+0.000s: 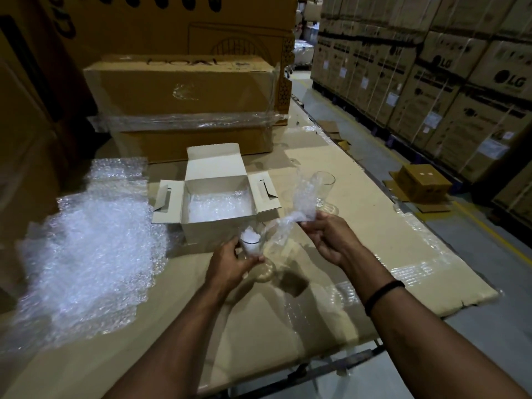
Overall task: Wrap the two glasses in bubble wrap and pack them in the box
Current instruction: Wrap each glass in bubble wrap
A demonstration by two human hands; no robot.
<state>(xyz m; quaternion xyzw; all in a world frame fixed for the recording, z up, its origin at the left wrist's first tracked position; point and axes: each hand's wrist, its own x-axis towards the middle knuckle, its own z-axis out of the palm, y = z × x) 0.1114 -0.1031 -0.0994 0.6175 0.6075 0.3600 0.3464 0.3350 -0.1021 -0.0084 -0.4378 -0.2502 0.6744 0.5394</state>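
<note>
Holding the first glass (253, 246) tilted just above the tabletop (374, 240), the left grip (230, 260) has its fingers curled round the bowl, and the foot points near and to the right. That hold leaves the mouth free, and a wad of bubble wrap fills it. The right grip (328, 237) pinches a loose strip of bubble wrap (302, 203) between thumb and fingertips, up and to the right of the glass. The strip trails back toward the rim, so I judge it is being fed in or drawn round as padding.

The second glass (324, 188) stands upright and bare on the tabletop, to the far right of the hands, its turn not yet come. The box (218, 231) sits open just beyond the left grip with its flaps spread and its floor lined with bubble wrap, close enough to take each glass without a reach. A large bubble wrap sheet (86, 249) lies spread on the left, handy for the outer wrap.

The stacked cartons (460, 82) on the right carry the "LG" logo; their white labels are too small to read. The big carton (178, 90) behind the box has dark lettering along its top edge that I cannot make out.
</note>
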